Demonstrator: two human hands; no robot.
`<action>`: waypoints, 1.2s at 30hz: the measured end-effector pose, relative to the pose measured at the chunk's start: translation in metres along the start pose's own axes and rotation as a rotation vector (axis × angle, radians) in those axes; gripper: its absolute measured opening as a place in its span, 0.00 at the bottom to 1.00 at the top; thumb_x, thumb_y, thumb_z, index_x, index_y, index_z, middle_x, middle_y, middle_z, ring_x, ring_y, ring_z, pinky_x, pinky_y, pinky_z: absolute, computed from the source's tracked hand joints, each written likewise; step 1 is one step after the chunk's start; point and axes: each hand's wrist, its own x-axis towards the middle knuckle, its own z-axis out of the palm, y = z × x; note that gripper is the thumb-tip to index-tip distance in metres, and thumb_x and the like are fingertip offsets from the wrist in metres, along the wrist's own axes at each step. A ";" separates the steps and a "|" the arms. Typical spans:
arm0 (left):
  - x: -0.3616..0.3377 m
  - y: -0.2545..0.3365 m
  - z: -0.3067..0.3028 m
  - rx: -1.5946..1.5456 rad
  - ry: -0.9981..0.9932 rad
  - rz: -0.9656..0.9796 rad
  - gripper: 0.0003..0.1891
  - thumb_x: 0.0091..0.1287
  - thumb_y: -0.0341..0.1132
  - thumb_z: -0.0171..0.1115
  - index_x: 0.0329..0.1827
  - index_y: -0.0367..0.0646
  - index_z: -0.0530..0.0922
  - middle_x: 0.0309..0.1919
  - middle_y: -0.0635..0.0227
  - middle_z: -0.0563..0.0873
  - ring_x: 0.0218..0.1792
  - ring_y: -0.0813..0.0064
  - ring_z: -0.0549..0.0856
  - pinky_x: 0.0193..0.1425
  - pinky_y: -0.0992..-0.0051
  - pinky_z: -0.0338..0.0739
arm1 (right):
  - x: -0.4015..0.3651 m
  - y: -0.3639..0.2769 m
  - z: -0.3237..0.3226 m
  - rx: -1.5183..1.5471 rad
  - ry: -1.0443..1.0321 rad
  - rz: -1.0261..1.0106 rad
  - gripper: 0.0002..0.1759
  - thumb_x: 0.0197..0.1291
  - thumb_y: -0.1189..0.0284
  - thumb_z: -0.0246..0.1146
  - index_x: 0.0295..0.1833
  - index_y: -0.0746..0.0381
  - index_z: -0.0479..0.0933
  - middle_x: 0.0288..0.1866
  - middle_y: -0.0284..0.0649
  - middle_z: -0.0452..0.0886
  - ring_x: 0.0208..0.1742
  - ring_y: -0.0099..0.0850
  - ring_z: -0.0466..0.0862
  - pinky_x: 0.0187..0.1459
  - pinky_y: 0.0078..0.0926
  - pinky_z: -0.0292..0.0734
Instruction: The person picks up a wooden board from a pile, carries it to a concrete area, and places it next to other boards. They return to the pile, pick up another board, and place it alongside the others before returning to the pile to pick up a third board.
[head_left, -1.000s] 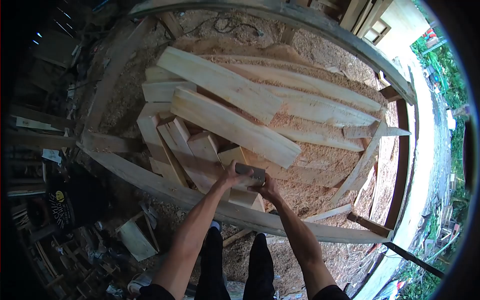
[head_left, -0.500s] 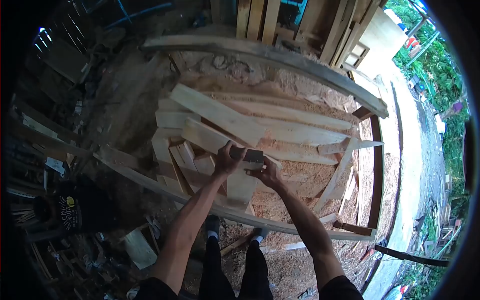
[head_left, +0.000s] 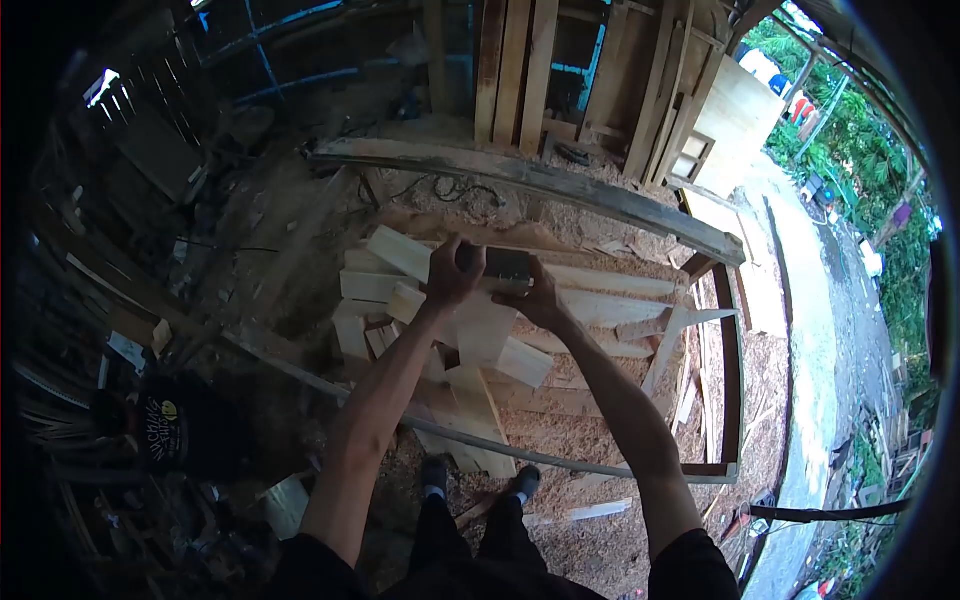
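A dark rectangular block (head_left: 507,265) with a pale lower edge is held between my two hands, over a pile of loose boards. My left hand (head_left: 457,272) is wrapped round its left end. At the other end, my right hand (head_left: 537,296) grips with the thumb toward the underside. What kind of piece it is, I cannot tell. A pale board (head_left: 482,330) shows right below the block, and a short board (head_left: 525,362) lies slanted to its right. Another pale plank (head_left: 400,252) sticks out at the pile's upper left.
A long curved timber (head_left: 520,178) crosses the far side, and a thin rail (head_left: 520,454) runs in front of my feet. Upright planks (head_left: 510,75) lean at the back. Sawdust (head_left: 560,425) covers the ground. A dark shirt (head_left: 190,425) with printing is at the left.
Both hands have moved up in the view with the block, away from my body. The view has tilted up, showing more of the back wall. The boards under my hands appear rearranged.
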 end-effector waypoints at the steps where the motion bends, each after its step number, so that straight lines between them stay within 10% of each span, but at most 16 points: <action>1: -0.005 -0.002 -0.002 0.001 0.003 0.001 0.13 0.54 0.40 0.58 0.29 0.38 0.71 0.19 0.60 0.76 0.23 0.67 0.78 0.29 0.71 0.70 | -0.002 -0.004 0.000 0.000 -0.001 -0.003 0.38 0.36 0.64 0.73 0.54 0.63 0.64 0.47 0.45 0.74 0.51 0.38 0.74 0.49 0.33 0.71; 13: -0.017 0.011 -0.057 -0.100 -0.145 -0.118 0.21 0.52 0.48 0.63 0.36 0.38 0.72 0.27 0.58 0.78 0.32 0.64 0.79 0.39 0.70 0.72 | -0.013 -0.017 0.029 0.134 -0.026 -0.085 0.40 0.37 0.66 0.72 0.57 0.62 0.60 0.53 0.44 0.69 0.57 0.37 0.69 0.53 0.37 0.68; 15: -0.007 0.016 -0.064 0.281 -0.263 0.191 0.33 0.44 0.58 0.66 0.40 0.36 0.72 0.28 0.55 0.79 0.32 0.60 0.80 0.41 0.69 0.72 | -0.014 -0.016 0.022 0.193 -0.059 -0.001 0.40 0.36 0.67 0.73 0.57 0.61 0.60 0.52 0.43 0.70 0.56 0.36 0.70 0.53 0.36 0.68; 21: 0.028 0.055 -0.037 0.683 -0.904 0.166 0.44 0.29 0.63 0.70 0.44 0.37 0.70 0.32 0.56 0.81 0.36 0.60 0.81 0.41 0.68 0.75 | -0.010 0.016 0.014 0.234 -0.133 -0.109 0.40 0.37 0.68 0.72 0.57 0.57 0.60 0.52 0.44 0.71 0.55 0.37 0.71 0.48 0.35 0.71; 28: 0.018 0.067 -0.008 0.632 -0.962 0.040 0.46 0.30 0.64 0.67 0.48 0.35 0.71 0.34 0.55 0.82 0.37 0.61 0.82 0.43 0.69 0.76 | -0.035 0.020 -0.003 0.148 -0.070 -0.161 0.39 0.42 0.68 0.70 0.58 0.57 0.56 0.53 0.47 0.71 0.52 0.40 0.73 0.46 0.36 0.72; 35: 0.005 0.090 0.012 0.789 -0.851 -0.204 0.39 0.38 0.56 0.66 0.48 0.35 0.71 0.36 0.54 0.81 0.40 0.61 0.81 0.46 0.68 0.75 | -0.148 0.115 0.030 0.355 -0.021 0.615 0.30 0.59 0.59 0.54 0.59 0.67 0.56 0.49 0.56 0.70 0.49 0.41 0.73 0.49 0.35 0.68; 36: 0.005 0.097 0.014 0.766 -0.913 -0.304 0.36 0.39 0.55 0.66 0.47 0.35 0.73 0.37 0.54 0.81 0.42 0.61 0.81 0.47 0.68 0.75 | -0.163 0.128 0.032 0.231 -0.066 0.585 0.32 0.59 0.49 0.48 0.59 0.61 0.56 0.47 0.49 0.71 0.40 0.37 0.74 0.37 0.37 0.75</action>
